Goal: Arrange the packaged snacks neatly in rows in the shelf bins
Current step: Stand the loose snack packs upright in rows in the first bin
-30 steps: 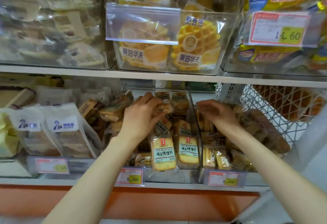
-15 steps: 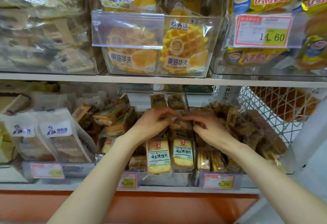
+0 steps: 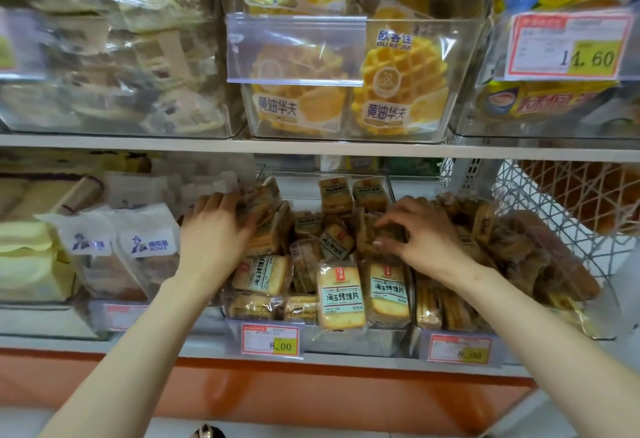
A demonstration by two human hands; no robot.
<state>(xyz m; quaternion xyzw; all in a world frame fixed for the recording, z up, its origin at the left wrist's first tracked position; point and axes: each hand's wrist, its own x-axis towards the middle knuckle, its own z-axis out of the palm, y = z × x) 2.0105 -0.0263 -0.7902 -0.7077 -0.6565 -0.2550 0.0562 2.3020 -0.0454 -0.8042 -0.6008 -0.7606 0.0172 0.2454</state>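
Left hand (image 3: 214,240): fingers curled round a tilted pack (image 3: 259,204) at the back-left of the middle bin (image 3: 363,342), so it's gripping that one.
Right hand (image 3: 420,242): thumb and fingertips pinching a small brown pack (image 3: 388,233) over the right side of the middle bin, palm facing down.
Front row: two toast packs (image 3: 341,295) stand upright side by side against the bin's front wall, teal labels facing out.
Back row: two more upright packs (image 3: 351,194) against the back, touching each other.
In between: kind of a mess tbh, loose packs (image 3: 332,242) leaning every which way. A couple lie flat at the front left, just above the price tag (image 3: 270,340) reading 8.00.
Right bin (image 3: 420,340): stick-shaped snacks (image 3: 446,306) standing at the front, with a heap of dark brown packs (image 3: 519,250) behind the right wrist. Its own tag is too blurry to read for sure.
Left neighbour: white bags (image 3: 149,247) with a man-in-a-hat logo, just beside the left hand.
Far right: white wire basket (image 3: 540,216) with something orange-brown inside, can't tell what.
Shelf above: clear bin of yellow waffle packs (image 3: 398,91), and next to it a tag (image 3: 568,46) showing 14.60.
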